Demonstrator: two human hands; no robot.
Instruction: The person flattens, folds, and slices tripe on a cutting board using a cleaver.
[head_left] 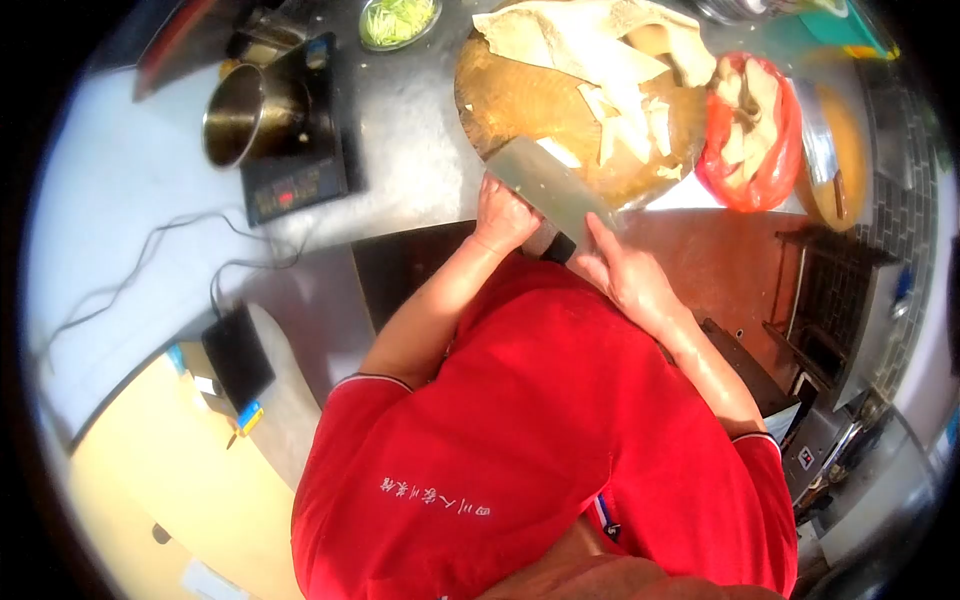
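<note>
A wide cleaver blade (548, 190) lies slantwise between my hands, at the near edge of a round wooden chopping board (520, 100). My left hand (505, 215) is closed at the blade's left side. My right hand (625, 270) touches its right end, with the index finger stretched out and the fingers apart. A small dark piece (558, 248) shows below the blade; whether it is the handle is unclear. On the board are a large pale sheet of food (570, 38) and several cut pale strips (625, 135).
A red plastic bag (780, 140) with pale pieces stands right of the board, beside a brown round board (840, 150). At left are a metal pot (235, 115), an induction cooker (295, 190) and a plate of green shreds (398, 20). Cables hang below the counter's left part.
</note>
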